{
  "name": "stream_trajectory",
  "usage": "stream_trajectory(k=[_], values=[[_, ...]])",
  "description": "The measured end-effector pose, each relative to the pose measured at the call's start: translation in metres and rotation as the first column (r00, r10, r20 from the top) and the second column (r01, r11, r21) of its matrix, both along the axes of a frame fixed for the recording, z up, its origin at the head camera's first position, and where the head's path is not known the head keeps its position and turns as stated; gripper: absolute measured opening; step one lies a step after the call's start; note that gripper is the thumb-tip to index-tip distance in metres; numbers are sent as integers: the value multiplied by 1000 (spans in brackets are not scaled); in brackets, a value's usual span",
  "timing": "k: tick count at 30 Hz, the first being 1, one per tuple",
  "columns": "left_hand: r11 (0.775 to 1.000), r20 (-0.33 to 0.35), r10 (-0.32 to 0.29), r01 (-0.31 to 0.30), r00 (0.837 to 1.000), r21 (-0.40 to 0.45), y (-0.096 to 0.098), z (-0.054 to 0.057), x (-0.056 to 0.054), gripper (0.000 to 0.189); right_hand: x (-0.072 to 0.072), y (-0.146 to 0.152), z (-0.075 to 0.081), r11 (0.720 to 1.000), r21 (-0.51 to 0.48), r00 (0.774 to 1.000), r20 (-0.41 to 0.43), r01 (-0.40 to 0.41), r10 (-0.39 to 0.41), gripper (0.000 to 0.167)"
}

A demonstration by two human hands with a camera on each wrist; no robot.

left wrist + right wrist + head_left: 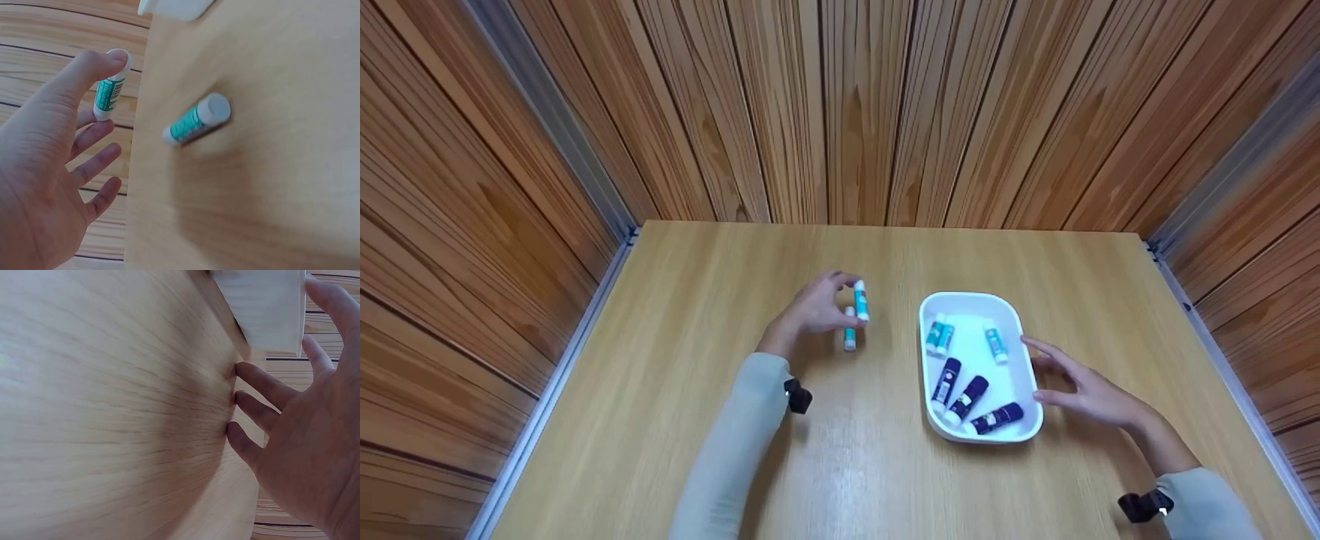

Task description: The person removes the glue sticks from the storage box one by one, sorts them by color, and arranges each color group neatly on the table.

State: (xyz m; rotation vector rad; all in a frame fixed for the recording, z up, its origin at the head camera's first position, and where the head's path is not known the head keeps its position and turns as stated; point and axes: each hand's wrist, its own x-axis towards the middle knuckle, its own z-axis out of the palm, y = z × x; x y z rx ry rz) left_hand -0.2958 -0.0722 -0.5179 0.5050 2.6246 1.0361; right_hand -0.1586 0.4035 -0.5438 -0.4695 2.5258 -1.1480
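Note:
My left hand (816, 306) pinches a small teal-and-white glue stick (861, 300) by its two ends, between thumb and index finger, above the table. The other fingers spread loosely in the left wrist view. Below it another teal glue stick (194, 121) lies on the wood. On the right is a white tray (971, 351), with my right hand (1091, 391) at its right side. Thumb and index fingertips are right at the rim, the other fingertips down by the table. In the tray lie three teal glue sticks (996, 343) and three dark purple glue sticks (996, 418).
The wooden table (855, 480) is bounded by plank walls (855, 112) at the back and both sides. Metal rails (547, 390) run along its side edges. Dark camera mounts sit on both wrists, over light sleeves (735, 450).

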Motion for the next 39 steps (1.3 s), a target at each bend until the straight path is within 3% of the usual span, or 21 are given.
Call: stream_trajectory(k=[11, 15, 16, 22, 23, 39], values=[[999, 23, 29, -28, 999, -39, -22, -7, 1, 83, 0, -1, -1, 1000, -2, 999, -31, -10, 10, 84], [998, 59, 42, -39, 997, -56, -25, -11, 3, 83, -1, -1, 0, 1000, 4, 999, -32, -12, 12, 84], [998, 58, 38, -35, 998, -56, -28, -25, -4, 84, -1, -1, 0, 1000, 1, 999, -33, -14, 14, 84], [996, 79, 53, -47, 995, -82, -29, -34, -2, 85, -1, 0, -1, 1000, -13, 999, -32, -22, 21, 84], [994, 87, 63, -55, 994, -90, -26, -24, 5, 85, -1, 0, -1, 1000, -14, 999, -31, -22, 22, 84], [989, 30, 28, -23, 999, -144, -26, -37, 11, 85, -1, 0, -2, 1000, -19, 999, -27, -19, 19, 85]])
